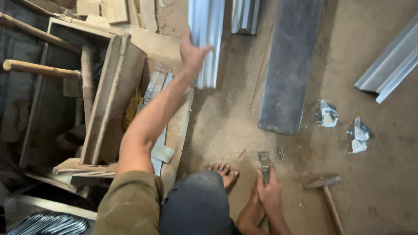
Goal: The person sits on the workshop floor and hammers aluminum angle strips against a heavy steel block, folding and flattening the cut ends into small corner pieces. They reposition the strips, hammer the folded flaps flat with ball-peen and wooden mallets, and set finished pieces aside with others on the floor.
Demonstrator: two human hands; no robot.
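Head view showed the left hand (193,54) spread wide at the corrugated sheet (206,39); below it, the right hand (268,191) gripped a chisel (264,165). Sharp sheet edges could cut.

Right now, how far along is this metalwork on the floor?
Done, it seems: two bent metal brackets lie finished on the dirt floor. In hand: the right hand has its grip on a small flat metal piece stood on the ground, while the left hand reaches to a ribbed metal strip. Left: the hammer lies unused, and long strips look uncut.
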